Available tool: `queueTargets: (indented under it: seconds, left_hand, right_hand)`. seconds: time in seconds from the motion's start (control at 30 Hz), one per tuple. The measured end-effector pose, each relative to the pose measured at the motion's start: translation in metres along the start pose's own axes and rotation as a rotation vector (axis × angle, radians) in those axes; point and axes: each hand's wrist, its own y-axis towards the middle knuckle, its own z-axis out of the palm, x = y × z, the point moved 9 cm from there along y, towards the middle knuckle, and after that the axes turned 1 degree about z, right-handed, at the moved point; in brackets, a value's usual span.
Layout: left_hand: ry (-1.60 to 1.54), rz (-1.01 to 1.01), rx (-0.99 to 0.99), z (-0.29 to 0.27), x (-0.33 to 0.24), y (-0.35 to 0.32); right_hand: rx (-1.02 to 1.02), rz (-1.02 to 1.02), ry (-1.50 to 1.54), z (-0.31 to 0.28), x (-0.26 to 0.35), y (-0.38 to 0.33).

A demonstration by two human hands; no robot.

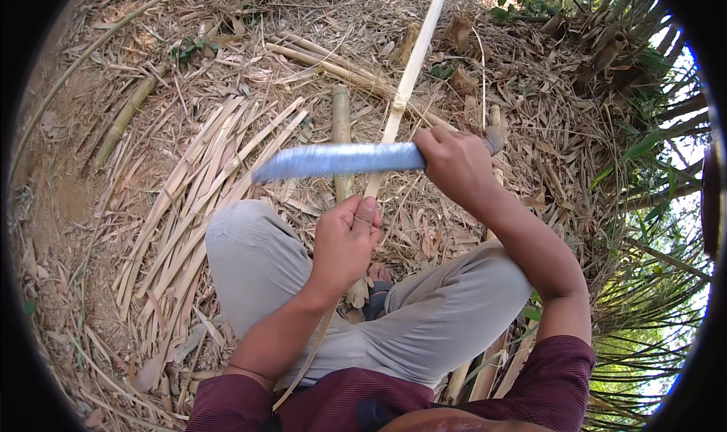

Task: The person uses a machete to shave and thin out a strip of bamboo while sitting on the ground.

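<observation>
Bamboo strip (409, 72) clenched in left hand (344, 243); blade (341, 160) gripped by right hand (453, 163), crossing strip. Best kept shallow, angled away from thumb.

Sunlit ground (91, 197) of dry bamboo litter, green thicket (644, 129) beyond

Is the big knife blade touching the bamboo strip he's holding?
Cannot tell. In the head view the blade crosses over the bamboo strip above the left hand, but its motion blur hides any contact or gap.
</observation>
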Motion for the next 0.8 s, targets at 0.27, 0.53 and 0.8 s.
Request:
queueTargets:
  seconds: [0.27, 0.53, 0.8]
  left_hand:
    - [-0.047, -0.092, 0.021, 0.002, 0.003, -0.001]
    - [-0.139, -0.098, 0.058, 0.002, -0.001, -0.004]
    - [-0.201, -0.156, 0.081, 0.003, 0.0, 0.0]
  right_hand:
    - [-0.016, -0.007, 0.057, -0.007, -0.001, 0.002]
    - [0.039, 0.066, 0.061, 0.002, -0.008, -0.001]
    - [0.033, 0.114, 0.114, 0.0, -0.025, -0.004]
